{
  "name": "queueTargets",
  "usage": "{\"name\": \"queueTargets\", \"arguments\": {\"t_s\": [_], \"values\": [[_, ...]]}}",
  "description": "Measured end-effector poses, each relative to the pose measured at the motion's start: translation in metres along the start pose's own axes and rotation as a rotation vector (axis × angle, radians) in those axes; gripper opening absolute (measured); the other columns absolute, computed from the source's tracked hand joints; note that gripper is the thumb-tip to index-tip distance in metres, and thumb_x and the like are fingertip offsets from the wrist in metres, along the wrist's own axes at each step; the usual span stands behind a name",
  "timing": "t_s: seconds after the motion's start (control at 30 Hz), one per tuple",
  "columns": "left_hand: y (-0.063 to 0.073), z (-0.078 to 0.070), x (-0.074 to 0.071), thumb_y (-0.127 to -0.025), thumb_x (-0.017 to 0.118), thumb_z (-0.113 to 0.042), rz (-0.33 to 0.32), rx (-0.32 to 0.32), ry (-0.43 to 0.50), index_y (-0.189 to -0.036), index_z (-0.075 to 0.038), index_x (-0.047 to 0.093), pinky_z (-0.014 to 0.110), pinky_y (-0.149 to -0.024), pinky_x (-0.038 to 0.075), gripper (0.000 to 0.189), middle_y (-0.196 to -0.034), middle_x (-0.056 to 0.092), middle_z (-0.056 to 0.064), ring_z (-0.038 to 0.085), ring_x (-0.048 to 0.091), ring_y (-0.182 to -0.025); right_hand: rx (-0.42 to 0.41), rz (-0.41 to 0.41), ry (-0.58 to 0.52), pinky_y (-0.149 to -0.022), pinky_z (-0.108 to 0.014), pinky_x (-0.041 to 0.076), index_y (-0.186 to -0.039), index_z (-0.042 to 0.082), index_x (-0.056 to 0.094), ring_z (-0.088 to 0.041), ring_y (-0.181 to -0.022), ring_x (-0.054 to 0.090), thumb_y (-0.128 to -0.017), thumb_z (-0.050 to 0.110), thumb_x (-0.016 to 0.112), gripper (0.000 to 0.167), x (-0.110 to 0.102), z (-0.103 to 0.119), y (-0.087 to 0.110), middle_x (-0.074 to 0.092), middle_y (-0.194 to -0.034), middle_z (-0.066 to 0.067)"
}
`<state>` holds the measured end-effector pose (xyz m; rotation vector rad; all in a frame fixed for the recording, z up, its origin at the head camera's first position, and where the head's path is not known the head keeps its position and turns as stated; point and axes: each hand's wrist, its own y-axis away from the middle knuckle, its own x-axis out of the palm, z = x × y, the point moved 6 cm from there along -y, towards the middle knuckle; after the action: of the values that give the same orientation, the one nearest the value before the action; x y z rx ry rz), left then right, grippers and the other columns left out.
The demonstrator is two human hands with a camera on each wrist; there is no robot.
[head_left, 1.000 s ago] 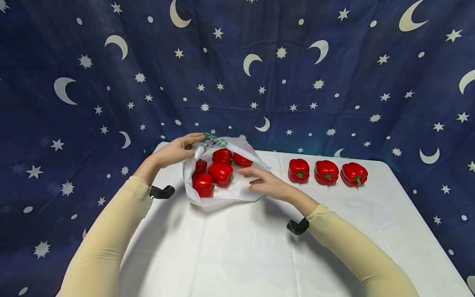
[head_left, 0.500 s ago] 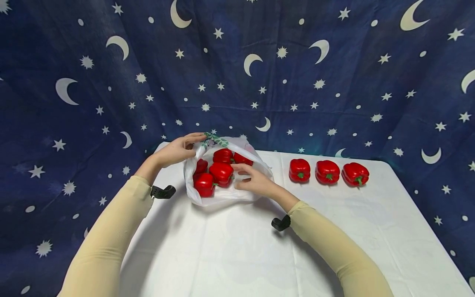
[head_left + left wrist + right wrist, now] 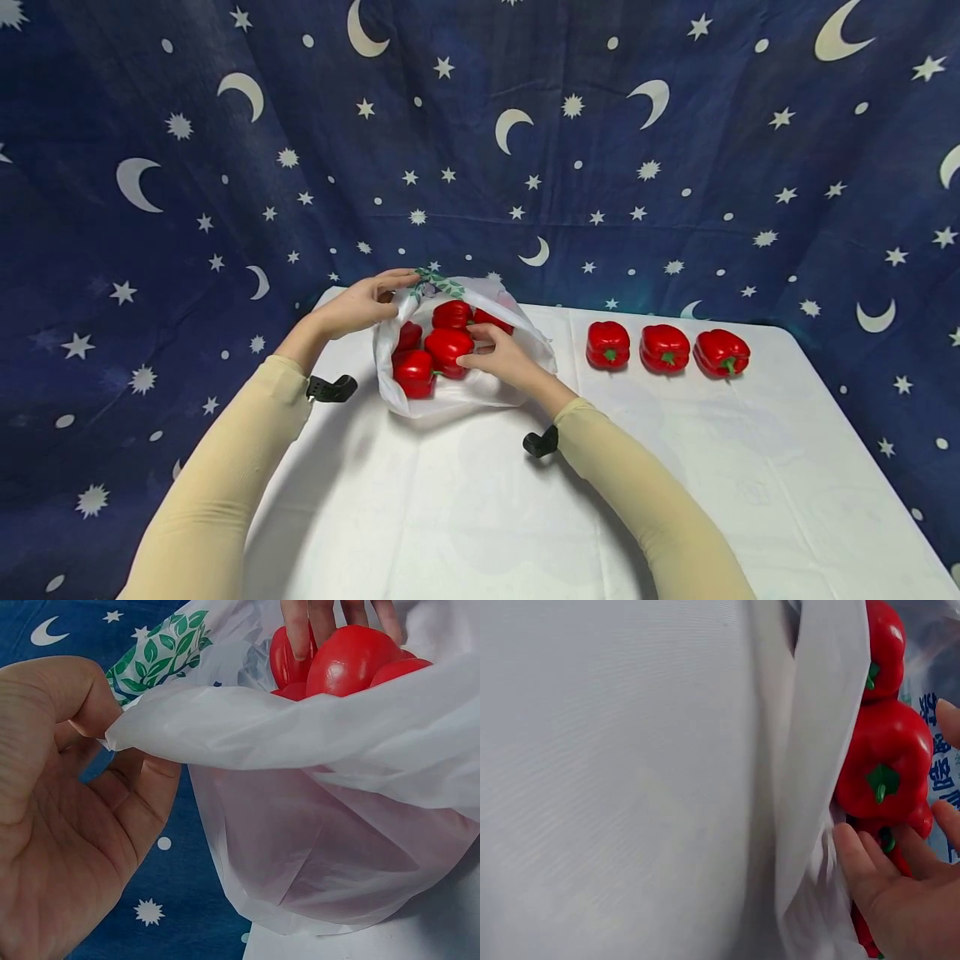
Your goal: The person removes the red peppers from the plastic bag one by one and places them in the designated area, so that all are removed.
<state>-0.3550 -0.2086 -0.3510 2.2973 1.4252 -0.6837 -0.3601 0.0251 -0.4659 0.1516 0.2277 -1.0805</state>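
Note:
A white plastic bag (image 3: 431,408) with a green leaf print lies open on the table, with several red bell peppers (image 3: 412,375) inside. At its left rim, my left hand (image 3: 358,305) pinches the edge; the left wrist view shows the bag's rim (image 3: 225,724) held at thumb and forefinger. My right hand (image 3: 504,358) reaches into the bag mouth from the right. Its fingers and thumb are spread beside the middle pepper (image 3: 447,350). In the right wrist view its fingers (image 3: 851,851) lie just under one pepper (image 3: 889,754); whether they touch it I cannot tell.
Three more red peppers stand in a row at the right back: one at the left (image 3: 608,346), one in the middle (image 3: 664,348) and one at the right (image 3: 722,353). A white cloth covers the table (image 3: 465,517). Behind hangs a dark blue curtain (image 3: 465,92) with moons and stars.
My right hand has moved left and deeper into the bag, up to the middle pepper. My left hand stays at the rim, and the peppers have not visibly moved.

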Motion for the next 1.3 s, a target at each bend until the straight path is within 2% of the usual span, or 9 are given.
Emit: {"name": "queueTargets", "arguments": {"t_s": [0.13, 0.23, 0.43, 0.7, 1.0, 1.3], "values": [[0.001, 0.000, 0.000, -0.094, 0.053, -0.004, -0.001, 0.003, -0.001, -0.157, -0.016, 0.044, 0.053, -0.113, 0.036, 0.066, -0.167, 0.026, -0.001, 0.033, 0.029, -0.148, 0.057, 0.006, -0.060, -0.095, -0.048, 0.053, -0.147, 0.009, 0.052, -0.031, -0.122, 0.059, -0.086, 0.024, 0.080, 0.069, 0.002, -0.003, -0.007, 0.054, -0.144, -0.012], [0.001, 0.000, 0.001, -0.094, 0.054, -0.004, -0.001, 0.004, 0.002, -0.157, -0.016, 0.044, 0.053, -0.113, 0.035, 0.065, -0.166, 0.027, -0.001, 0.034, 0.029, -0.148, 0.069, 0.015, -0.055, -0.092, -0.047, 0.055, -0.145, 0.012, 0.055, -0.029, -0.119, 0.060, -0.085, 0.023, 0.081, 0.066, 0.003, -0.003, -0.012, 0.056, -0.141, -0.012], [0.001, 0.000, 0.000, -0.093, 0.054, -0.004, -0.011, 0.006, -0.004, -0.156, -0.018, 0.046, 0.053, -0.113, 0.036, 0.065, -0.165, 0.028, -0.003, 0.032, 0.030, -0.148, 0.067, 0.022, -0.030, -0.085, -0.044, 0.056, -0.143, 0.014, 0.056, -0.027, -0.110, 0.061, -0.083, 0.022, 0.083, 0.066, 0.006, -0.003, -0.017, 0.058, -0.136, -0.011], [0.001, 0.001, 0.000, -0.093, 0.052, -0.001, 0.007, 0.020, -0.010, -0.157, -0.014, 0.044, 0.055, -0.114, 0.033, 0.066, -0.167, 0.026, 0.002, 0.035, 0.026, -0.150, 0.044, 0.013, -0.018, -0.078, -0.042, 0.057, -0.143, 0.011, 0.055, -0.027, -0.100, 0.063, -0.084, 0.016, 0.081, 0.065, 0.011, -0.003, -0.018, 0.060, -0.128, -0.016], [0.002, 0.001, -0.002, -0.093, 0.052, -0.002, 0.008, 0.003, -0.007, -0.157, -0.016, 0.044, 0.055, -0.115, 0.032, 0.067, -0.167, 0.026, 0.001, 0.035, 0.025, -0.151, 0.073, -0.032, 0.024, -0.074, -0.036, 0.058, -0.143, 0.009, 0.051, -0.029, -0.110, 0.058, -0.084, 0.021, 0.080, 0.068, 0.002, -0.008, -0.008, 0.056, -0.132, -0.017], [0.000, 0.005, 0.000, -0.092, 0.054, -0.003, -0.005, 0.000, 0.005, -0.156, -0.018, 0.046, 0.055, -0.114, 0.033, 0.066, -0.165, 0.028, -0.002, 0.033, 0.028, -0.149, 0.151, 0.040, 0.050, -0.082, -0.040, 0.058, -0.153, 0.012, 0.042, -0.032, -0.120, 0.054, -0.084, 0.031, 0.081, 0.081, -0.006, -0.007, 0.006, 0.050, -0.142, -0.017]]}}
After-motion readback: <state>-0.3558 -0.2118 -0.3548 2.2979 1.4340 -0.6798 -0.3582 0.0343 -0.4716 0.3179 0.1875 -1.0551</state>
